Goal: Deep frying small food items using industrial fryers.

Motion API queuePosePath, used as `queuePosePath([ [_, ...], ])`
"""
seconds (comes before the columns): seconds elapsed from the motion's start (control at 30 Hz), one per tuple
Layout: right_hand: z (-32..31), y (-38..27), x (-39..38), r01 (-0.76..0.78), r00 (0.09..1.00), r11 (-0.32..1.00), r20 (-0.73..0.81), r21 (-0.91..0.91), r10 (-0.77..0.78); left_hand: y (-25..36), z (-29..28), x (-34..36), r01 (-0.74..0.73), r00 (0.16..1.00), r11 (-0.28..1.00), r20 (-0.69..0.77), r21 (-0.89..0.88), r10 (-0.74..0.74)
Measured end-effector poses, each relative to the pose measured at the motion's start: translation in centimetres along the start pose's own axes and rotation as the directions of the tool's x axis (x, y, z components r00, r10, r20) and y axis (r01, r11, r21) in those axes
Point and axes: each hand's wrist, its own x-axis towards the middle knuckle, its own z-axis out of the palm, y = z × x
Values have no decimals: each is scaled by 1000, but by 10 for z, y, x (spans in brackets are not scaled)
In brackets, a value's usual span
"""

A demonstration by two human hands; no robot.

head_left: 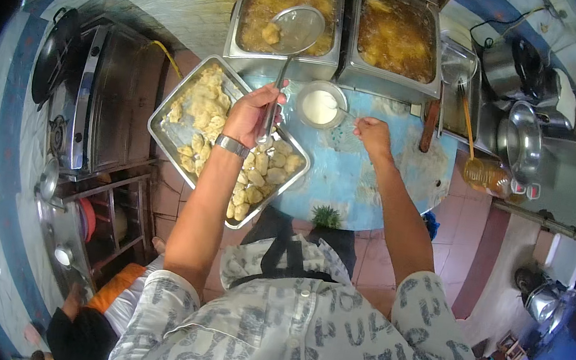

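Observation:
My left hand (252, 112) is closed around the handle of a metal skimmer (305, 29). The skimmer's round head is over the left deep fryer (236, 30), with one browned fried piece (271, 32) at its left side. Between finger and thumb, my right hand (373, 134) pinches the thin handle of a spoon (342, 110). The spoon's other end reaches into a small metal bowl (302, 113) of white creamy liquid (319, 106). Below my left wrist, a metal tray (160, 126) holds pale battered pieces (208, 98) and rounded dumpling-like pieces (256, 176).
A second fryer (349, 61) with bubbling oil stands to the right. A wooden-handled tool (429, 125) lies at the right of the blue table (371, 205). Beyond it are a plastic bottle (487, 177) and metal bowls (521, 140). A stove (83, 94) stands left; a person (78, 338) is lower left.

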Motion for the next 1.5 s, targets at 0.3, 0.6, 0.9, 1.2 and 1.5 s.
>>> queuePosePath([
  [0.3,-61,-111,-38,116,985,954,95,276,-147,-1,0,-4,7,1000,999,-15,-39,-7],
  [0.6,16,-174,52,336,939,941,71,33,-337,2,1,-3,53,998,996,37,-73,-51],
  [0.9,49,-197,54,515,855,827,70,-225,-514,7,-2,-2,61,998,995,29,-80,-59],
  [1.2,51,-190,57,597,761,701,-1,-389,-649,9,-1,-3,78,996,992,39,-97,-74],
  [1.5,51,-195,57,603,751,698,-20,-386,-660,12,-1,-1,75,997,989,42,-127,-70],
])
